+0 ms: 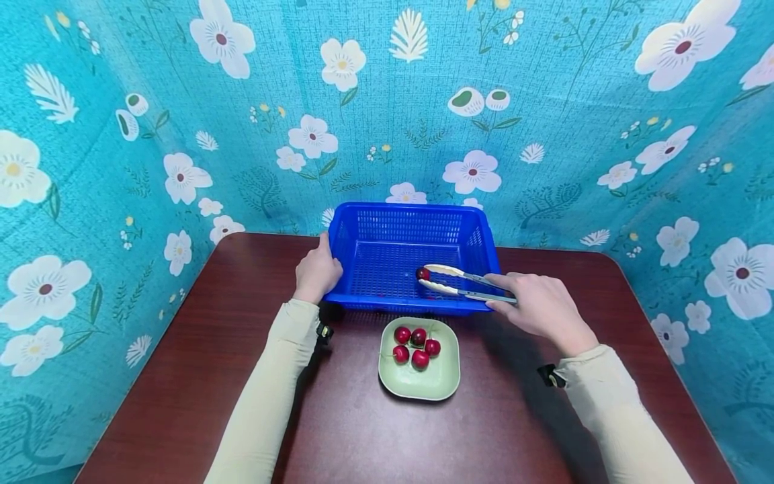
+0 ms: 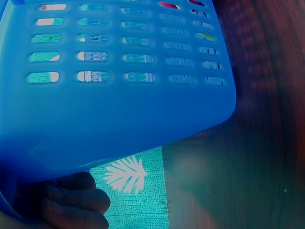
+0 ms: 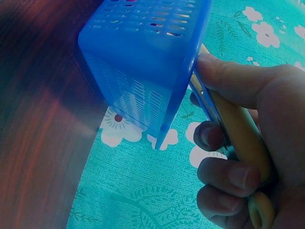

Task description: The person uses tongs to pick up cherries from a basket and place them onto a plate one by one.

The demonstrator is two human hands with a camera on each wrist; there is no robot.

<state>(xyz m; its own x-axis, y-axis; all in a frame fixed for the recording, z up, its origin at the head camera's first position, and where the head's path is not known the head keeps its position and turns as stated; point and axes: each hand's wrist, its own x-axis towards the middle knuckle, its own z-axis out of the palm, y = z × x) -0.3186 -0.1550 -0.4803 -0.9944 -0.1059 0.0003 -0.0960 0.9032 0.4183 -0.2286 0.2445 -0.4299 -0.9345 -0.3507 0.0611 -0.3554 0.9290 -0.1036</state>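
A blue slotted basket point(image 1: 399, 215) stands at the table's far middle. My left hand point(image 1: 317, 272) grips its left front corner, fingers point(image 2: 71, 200) curled under the rim in the left wrist view. My right hand point(image 1: 541, 304) holds cream-tipped metal tongs point(image 1: 462, 282), which reach over the basket's right front rim and pinch a red cherry point(image 1: 422, 273) above the basket floor. In the right wrist view my fingers point(image 3: 228, 176) wrap the tongs' handle point(image 3: 238, 129) beside the basket's corner point(image 3: 143, 62). A pale green square plate point(image 1: 438, 383) in front of the basket carries several red cherries point(image 1: 416, 345).
The dark brown wooden table point(image 1: 181, 376) has rounded far corners. A teal floral cloth point(image 1: 387, 101) hangs behind and along both sides, close to the table edges. Bare tabletop lies left and right of the plate.
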